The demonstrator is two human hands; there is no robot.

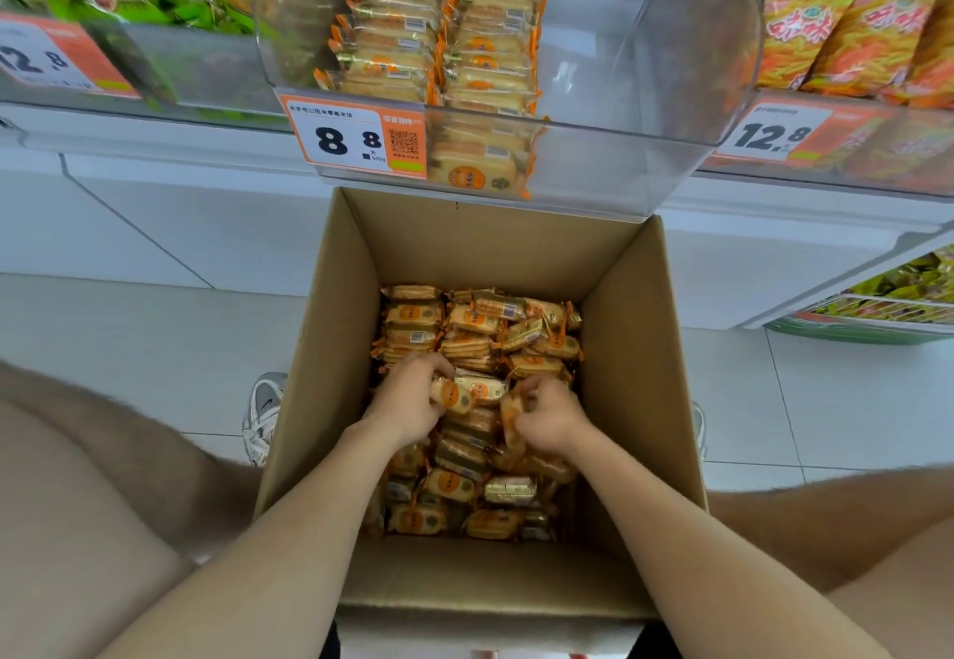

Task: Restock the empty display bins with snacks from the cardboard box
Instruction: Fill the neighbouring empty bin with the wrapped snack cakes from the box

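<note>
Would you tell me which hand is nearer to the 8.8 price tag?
Left. The left hand sits below the 8.8 price tag, slightly to its right; the right hand is farther right, both in the cardboard box.

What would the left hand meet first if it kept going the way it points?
Probably the loose snack packets heaped just ahead of the left hand, which grips one packet. The far wall of the cardboard box lies beyond them. Depth is hard to judge.

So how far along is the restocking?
Partway. Two rows of snack packets stand in the clear bin. The left hand and right hand each grip loose packets inside the cardboard box. Much of the bin is bare, and the box holds plenty more.
</note>
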